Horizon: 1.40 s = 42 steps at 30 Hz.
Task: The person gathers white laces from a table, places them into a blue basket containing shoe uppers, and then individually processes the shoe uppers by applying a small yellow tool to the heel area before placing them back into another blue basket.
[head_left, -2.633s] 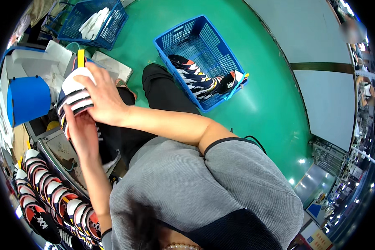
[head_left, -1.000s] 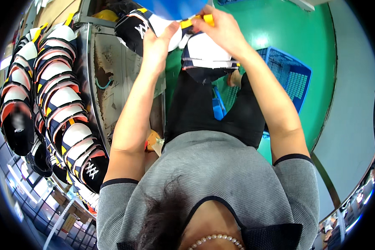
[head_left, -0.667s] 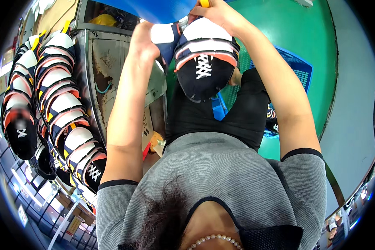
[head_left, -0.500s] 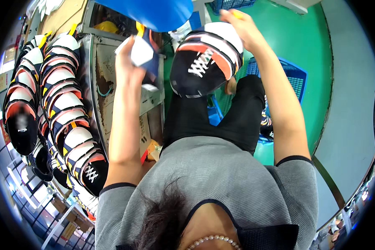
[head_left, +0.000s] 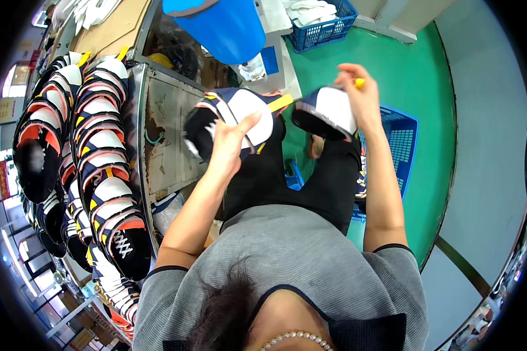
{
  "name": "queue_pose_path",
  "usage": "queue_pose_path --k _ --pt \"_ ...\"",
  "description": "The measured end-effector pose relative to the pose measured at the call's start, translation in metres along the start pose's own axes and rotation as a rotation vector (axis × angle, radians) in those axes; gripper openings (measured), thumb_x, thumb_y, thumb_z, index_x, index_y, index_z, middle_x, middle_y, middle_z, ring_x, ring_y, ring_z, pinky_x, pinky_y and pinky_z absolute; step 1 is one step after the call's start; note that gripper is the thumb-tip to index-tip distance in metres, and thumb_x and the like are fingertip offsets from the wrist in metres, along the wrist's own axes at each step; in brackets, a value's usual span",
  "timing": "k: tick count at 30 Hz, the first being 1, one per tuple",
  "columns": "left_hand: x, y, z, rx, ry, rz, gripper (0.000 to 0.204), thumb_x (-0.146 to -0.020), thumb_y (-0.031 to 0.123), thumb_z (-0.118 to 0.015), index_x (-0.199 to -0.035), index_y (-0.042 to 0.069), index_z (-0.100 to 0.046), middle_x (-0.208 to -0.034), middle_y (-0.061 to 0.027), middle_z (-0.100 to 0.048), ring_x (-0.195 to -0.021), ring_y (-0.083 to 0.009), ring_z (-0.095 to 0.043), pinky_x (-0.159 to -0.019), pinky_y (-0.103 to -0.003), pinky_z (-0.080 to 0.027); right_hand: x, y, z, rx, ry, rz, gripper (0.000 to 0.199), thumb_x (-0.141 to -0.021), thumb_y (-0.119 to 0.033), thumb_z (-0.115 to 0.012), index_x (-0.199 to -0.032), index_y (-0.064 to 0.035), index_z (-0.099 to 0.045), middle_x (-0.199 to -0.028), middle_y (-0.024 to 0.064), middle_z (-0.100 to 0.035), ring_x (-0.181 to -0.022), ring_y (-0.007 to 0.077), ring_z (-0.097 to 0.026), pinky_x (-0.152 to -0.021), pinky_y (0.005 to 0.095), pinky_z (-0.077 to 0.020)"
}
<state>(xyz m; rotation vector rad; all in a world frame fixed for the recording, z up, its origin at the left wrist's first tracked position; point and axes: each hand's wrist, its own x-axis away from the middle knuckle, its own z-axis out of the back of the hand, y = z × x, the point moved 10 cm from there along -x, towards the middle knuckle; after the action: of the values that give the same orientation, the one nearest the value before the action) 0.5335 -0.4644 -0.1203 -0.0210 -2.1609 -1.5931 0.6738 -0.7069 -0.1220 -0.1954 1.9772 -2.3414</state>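
My left hand (head_left: 231,139) grips a shoe upper (head_left: 253,113) above my lap. This upper is black, navy and white, its laced front to the left and its yellow pull tab (head_left: 281,103) pointing right. To the right, my right hand (head_left: 362,99) pinches a second shoe upper (head_left: 335,109) by the heel end, near a bit of yellow. White heel and dark edge face up there, slightly blurred; its laces are hidden. The two uppers hang close together, apart by a narrow gap.
Long stacked rows of shoe uppers (head_left: 102,140) lie at the left beside a worn metal cabinet (head_left: 173,123). A blue bin (head_left: 231,35) stands ahead. Blue crates sit at the right (head_left: 409,149), holding uppers, and at the far side (head_left: 319,36), holding white cloth.
My left hand has moved right and nearer, bringing its upper toward the middle. My right hand has come lower, and its upper has turned from laces showing to heel showing. The view has shifted.
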Motion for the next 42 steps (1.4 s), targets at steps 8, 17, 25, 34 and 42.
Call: queue_pose_path --k 8,17,25,34,42 --pt "-0.045 0.036 0.038 -0.302 0.089 -0.147 0.029 -0.076 0.012 -0.071 -0.099 -0.002 -0.059 -0.09 -0.0055 -0.062 -0.079 -0.0121 -0.058 -0.07 -0.026 -0.046 -0.006 -0.004 -0.154 -0.227 -0.432 -0.067 0.014 -0.086 -0.012 -0.064 -0.089 0.0017 -0.064 -0.077 0.0095 -0.067 -0.073 0.0117 -0.063 -0.069 0.0239 -0.0473" --pt "-0.124 0.009 0.058 -0.016 0.073 0.086 0.03 -0.083 0.009 -0.057 -0.11 -0.004 -0.057 -0.105 -0.0134 -0.064 -0.093 -0.0232 -0.065 -0.083 -0.036 -0.051 -0.052 0.032 -0.179 -0.393 -0.465 -0.254 0.017 -0.089 -0.015 -0.062 -0.087 0.0022 -0.062 -0.079 0.0106 -0.068 -0.067 0.0119 -0.061 -0.061 0.0249 -0.0488" --pt "-0.095 0.011 0.088 0.396 0.191 0.181 0.025 -0.087 0.01 -0.051 -0.11 -0.002 -0.054 -0.105 -0.0187 -0.063 -0.096 -0.0337 -0.063 -0.085 -0.044 -0.052 -0.061 0.055 -0.081 -0.458 -0.092 -0.353 0.028 -0.086 -0.029 -0.067 -0.081 -0.0027 -0.06 -0.07 0.0016 -0.057 -0.056 0.0106 -0.052 -0.051 0.0259 -0.0454" --pt "0.0 0.019 0.007 -0.113 0.053 -0.225 0.051 -0.08 0.019 -0.073 -0.119 -0.003 -0.049 -0.105 -0.0083 -0.061 -0.094 -0.0175 -0.059 -0.087 -0.029 -0.044 0.03 0.043 -0.145 -0.622 0.248 -0.437 0.031 -0.088 -0.031 -0.065 -0.076 -0.0039 -0.054 -0.072 0.0016 -0.053 -0.068 0.0099 -0.045 -0.062 0.0263 -0.0388" --pt "-0.054 0.06 0.057 -0.452 0.213 -0.399 0.047 -0.071 0.013 -0.077 -0.109 -0.003 -0.055 -0.101 -0.0107 -0.063 -0.093 -0.0186 -0.061 -0.082 -0.03 -0.047 0.004 0.02 -0.165 -0.572 0.028 -0.086 0.019 -0.086 -0.015 -0.066 -0.092 -0.0036 -0.053 -0.079 0.0011 -0.055 -0.069 0.0096 -0.05 -0.061 0.0227 -0.0388"
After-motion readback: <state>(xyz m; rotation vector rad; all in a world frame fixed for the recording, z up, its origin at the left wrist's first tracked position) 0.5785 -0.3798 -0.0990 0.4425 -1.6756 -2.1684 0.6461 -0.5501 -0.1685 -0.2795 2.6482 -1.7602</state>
